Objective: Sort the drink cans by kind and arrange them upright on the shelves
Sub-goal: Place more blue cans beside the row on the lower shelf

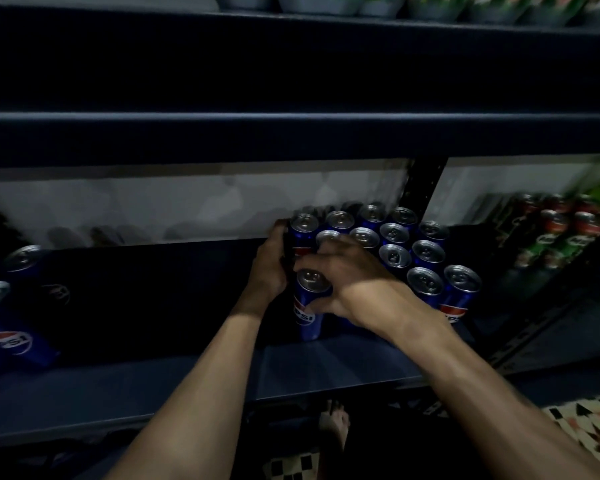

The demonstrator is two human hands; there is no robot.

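Right grip is closed on the front Pepsi can: the thumb is laid across its blue side and the fingers are curled over its rim and the tops just behind. Left grip is pressed, fingers curled, against the left flank of the cans just beyond. Whether a can is held there or only braced cannot be told, as blur and shadow hide the fingertips.

Immediately right of both grips, the block of Pepsi cans is stood upright in close rows on the shelf. Well left of the left grip, loose Pepsi cans appear tilted. Far right of the right grip, past a post, red and green cans are shelved apart.

The step is judged to be seating the front can at the block's left edge. It is best set flat on its base, then slid right until its neighbour is touched and the front row is matched. The left grip is best used as a fence. Slim cans are easily toppled, so the fingers should be lifted straight up on release.
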